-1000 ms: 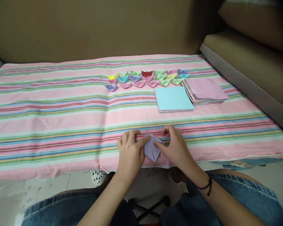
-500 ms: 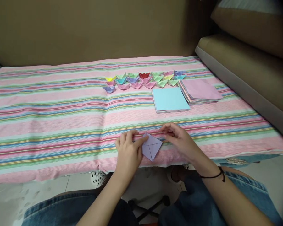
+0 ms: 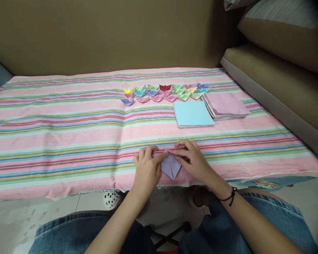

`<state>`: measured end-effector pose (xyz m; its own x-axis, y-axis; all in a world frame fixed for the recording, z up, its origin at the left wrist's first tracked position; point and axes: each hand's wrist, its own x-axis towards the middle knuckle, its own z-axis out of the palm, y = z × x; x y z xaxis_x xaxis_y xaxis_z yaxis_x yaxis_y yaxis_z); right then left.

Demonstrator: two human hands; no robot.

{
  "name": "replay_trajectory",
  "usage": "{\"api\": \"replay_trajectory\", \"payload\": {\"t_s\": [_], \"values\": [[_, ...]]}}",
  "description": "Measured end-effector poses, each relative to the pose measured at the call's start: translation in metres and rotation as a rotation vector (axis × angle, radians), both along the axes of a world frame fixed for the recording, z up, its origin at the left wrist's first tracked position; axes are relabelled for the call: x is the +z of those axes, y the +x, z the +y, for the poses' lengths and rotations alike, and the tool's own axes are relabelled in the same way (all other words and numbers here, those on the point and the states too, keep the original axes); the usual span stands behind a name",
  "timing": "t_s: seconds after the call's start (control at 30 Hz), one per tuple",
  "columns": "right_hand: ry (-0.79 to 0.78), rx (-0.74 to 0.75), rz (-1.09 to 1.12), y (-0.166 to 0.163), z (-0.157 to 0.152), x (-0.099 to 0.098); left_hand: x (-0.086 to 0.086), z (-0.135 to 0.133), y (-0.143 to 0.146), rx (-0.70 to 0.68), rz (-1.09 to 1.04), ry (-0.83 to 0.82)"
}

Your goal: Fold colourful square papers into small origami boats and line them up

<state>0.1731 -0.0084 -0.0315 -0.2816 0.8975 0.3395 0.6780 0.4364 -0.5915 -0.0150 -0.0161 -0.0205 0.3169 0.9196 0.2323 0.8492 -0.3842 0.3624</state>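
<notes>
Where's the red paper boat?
In the head view, the red paper boat is above center, slightly right, in the back row between two pale green paper boats.

Can't see all of the purple paper (image 3: 171,170) in the grip: the left hand (image 3: 147,165) covers its left edge and the right hand (image 3: 194,159) blocks the upper right, so no clue how those bits are folded. Beyond the grip, the back paper boats (image 3: 165,87) are partly behind the front ones, creases too tiny to read. Sheets under the blue top one (image 3: 193,113)? Uncountable. Far right, the cushions (image 3: 281,84) run out of frame. Below the grip, both forearms (image 3: 118,217) get cropped, and the striped cloth (image 3: 69,137) hides part of a white clog (image 3: 111,200).
</notes>
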Motion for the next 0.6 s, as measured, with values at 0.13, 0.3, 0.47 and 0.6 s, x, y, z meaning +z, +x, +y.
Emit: {"api": "replay_trajectory", "payload": {"t_s": [0.13, 0.3, 0.47, 0.6], "values": [[-0.016, -0.011, 0.002, -0.001, 0.001, 0.0, 0.003, 0.001, -0.01, -0.096, -0.066, -0.008], [-0.01, -0.001, 0.03, -0.001, 0.001, 0.0, 0.01, -0.012, -0.01, -0.282, -0.021, 0.106], [0.004, 0.003, 0.037, -0.001, 0.002, -0.001, 0.006, -0.026, 0.001, -0.303, 0.146, 0.167], [-0.001, -0.003, 0.046, -0.001, 0.001, -0.001, 0.003, -0.029, 0.001, -0.266, 0.196, 0.221]]}}
